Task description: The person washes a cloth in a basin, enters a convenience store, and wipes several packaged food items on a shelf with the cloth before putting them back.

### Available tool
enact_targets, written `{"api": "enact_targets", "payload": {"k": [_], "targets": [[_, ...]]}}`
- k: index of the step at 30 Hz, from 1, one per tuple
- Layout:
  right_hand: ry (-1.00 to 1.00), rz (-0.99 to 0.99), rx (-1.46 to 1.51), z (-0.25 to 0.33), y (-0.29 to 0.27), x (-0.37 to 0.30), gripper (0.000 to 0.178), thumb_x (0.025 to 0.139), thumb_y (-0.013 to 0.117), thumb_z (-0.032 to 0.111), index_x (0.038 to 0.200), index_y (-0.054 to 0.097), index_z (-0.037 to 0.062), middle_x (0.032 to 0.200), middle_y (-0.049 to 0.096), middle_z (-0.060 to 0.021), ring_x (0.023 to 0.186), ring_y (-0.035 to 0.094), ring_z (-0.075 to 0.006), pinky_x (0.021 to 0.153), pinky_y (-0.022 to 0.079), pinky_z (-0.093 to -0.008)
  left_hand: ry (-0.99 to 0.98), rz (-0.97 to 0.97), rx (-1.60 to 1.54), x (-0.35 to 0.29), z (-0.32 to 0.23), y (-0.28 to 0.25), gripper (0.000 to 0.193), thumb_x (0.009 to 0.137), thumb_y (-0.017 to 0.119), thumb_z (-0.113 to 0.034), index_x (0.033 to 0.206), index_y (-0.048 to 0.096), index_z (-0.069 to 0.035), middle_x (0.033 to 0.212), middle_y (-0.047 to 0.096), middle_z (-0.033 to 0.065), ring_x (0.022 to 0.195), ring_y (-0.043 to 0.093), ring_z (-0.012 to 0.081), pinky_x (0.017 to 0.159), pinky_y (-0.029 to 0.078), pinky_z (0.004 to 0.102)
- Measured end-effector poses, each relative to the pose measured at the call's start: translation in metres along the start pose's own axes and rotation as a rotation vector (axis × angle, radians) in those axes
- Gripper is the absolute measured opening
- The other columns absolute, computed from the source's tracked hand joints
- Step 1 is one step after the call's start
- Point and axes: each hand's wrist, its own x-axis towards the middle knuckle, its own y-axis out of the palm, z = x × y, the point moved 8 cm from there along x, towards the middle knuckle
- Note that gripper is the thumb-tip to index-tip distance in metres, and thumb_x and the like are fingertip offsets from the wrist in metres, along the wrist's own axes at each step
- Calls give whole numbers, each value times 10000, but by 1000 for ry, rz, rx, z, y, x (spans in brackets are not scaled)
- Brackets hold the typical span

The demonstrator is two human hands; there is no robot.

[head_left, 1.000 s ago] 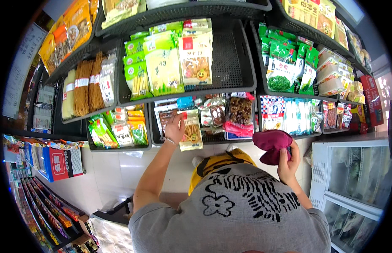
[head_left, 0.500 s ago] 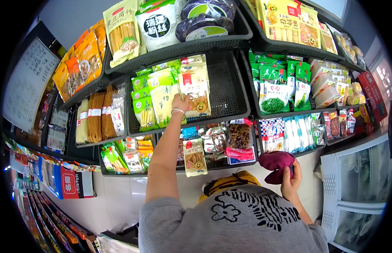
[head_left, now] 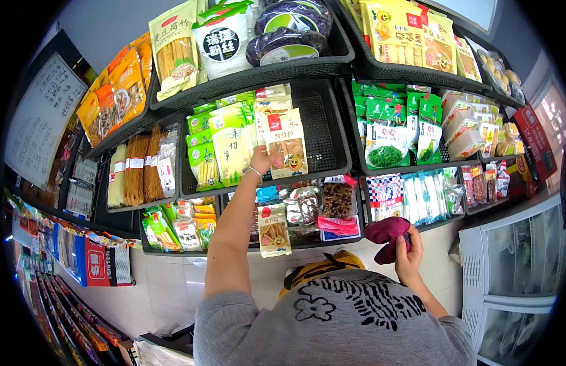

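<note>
**Reaching into the middle shelf basket**

We see a person from behind, in a grey patterned shirt (head_left: 344, 323), standing before black shelf baskets (head_left: 331, 131) full of packaged food. The left hand (head_left: 260, 161) is raised to the middle basket and touches the lower edge of a white and red packet (head_left: 284, 143) that stands upright at the front; the fingers are curled against it, but we cannot tell if they really grip it. A thin bracelet (head_left: 253, 174) sits on this wrist. Just to the left of the packet stand pale yellow-green packets (head_left: 231, 149). The right hand (head_left: 408, 253) is lower, in front of the bottom row, and its fingers are closed around a dark red cloth (head_left: 383, 235), which is bunched up. Behind it hang clear packets with blue and white print (head_left: 417, 195). Below the left arm, a small packet (head_left: 274, 229) leans out of the lower basket.
</note>
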Motion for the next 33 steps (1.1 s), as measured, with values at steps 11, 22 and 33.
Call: {"api": "enact_targets", "payload": {"k": [11, 22, 33], "targets": [[-76, 118, -54, 0, 29, 6, 207, 849, 472, 11, 1046, 521, -28, 933, 553, -92, 861, 522, -152, 793, 407, -272, -123, 33, -111, -32, -47, 17, 410, 772, 677, -208, 1077, 526, 20, 866, 630, 94, 666, 582, 145, 590, 477, 281], [106, 114, -1, -20, 28, 16, 211, 892, 459, 79, 1069, 504, -27, 953, 551, -49, 863, 506, -95, 793, 403, -231, -77, 172, -1014, -158, -123, -16, 361, 880, 501, -202, 1170, 460, 8, 1101, 569, 107, 1005, 559, 230, 876, 443, 381], [-820, 787, -404, 62, 188, 12, 362, 785, 592, 303, 1054, 556, 62, 1063, 553, -107, 1032, 469, -341, 1029, 198, -556, 47, -51, -1086, -301, -122, 28, 550, 852, 435, 8, 1355, 223, -65, 1298, 397, 92, 1171, 425, 205, 966, 378, 335]]}}
